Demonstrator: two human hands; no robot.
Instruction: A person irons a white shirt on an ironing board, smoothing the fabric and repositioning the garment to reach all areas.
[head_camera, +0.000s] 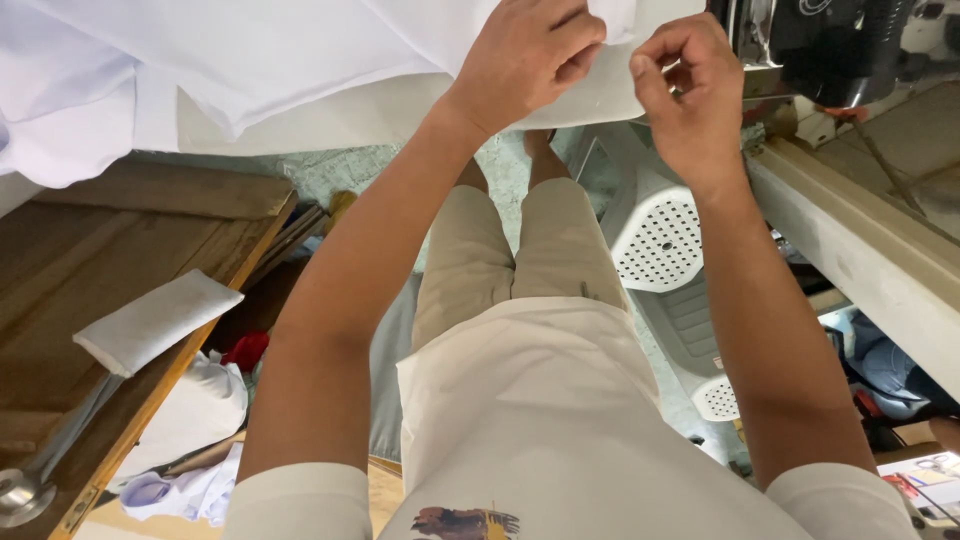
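A large white cloth spreads across the top of the view. My left hand is closed on its edge near the top centre, knuckles up. My right hand is just to the right, thumb and fingers pinched together at the same cloth edge; what sits between the fingertips is too small to tell. Both forearms reach forward over my lap in beige shorts.
A sewing machine stands at the top right on a cream table edge. A wooden table at left carries a folded white cloth. A white perforated plastic stool sits below, with loose fabric on the floor.
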